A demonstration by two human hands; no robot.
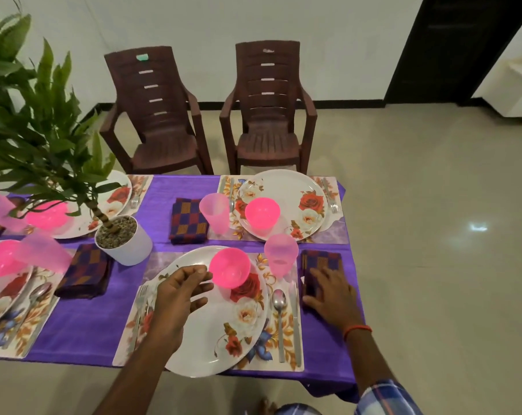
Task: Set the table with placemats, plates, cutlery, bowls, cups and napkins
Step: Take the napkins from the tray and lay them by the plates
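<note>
Head view: rests right hand [331, 290], fingers spread flat, on the folded napkin [321, 260] at the counter's [83, 324] right edge, just beside the cup [280, 254]. Hovers left hand [180, 290], loosely curled and holding nothing, over the plate [211, 339], near the bowl [229, 266]. Best to press lightly, squaring napkin with placemat [265, 362]. Soft checked woven cloth; glossy round floral plate; translucent pink plastic bowl.

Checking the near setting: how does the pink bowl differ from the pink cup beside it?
The bowl is low, wide and vivid pink; the cup is taller, narrower, paler and see-through. The bowl sits on the plate, the cup on the placemat. Both stand upright.
</note>
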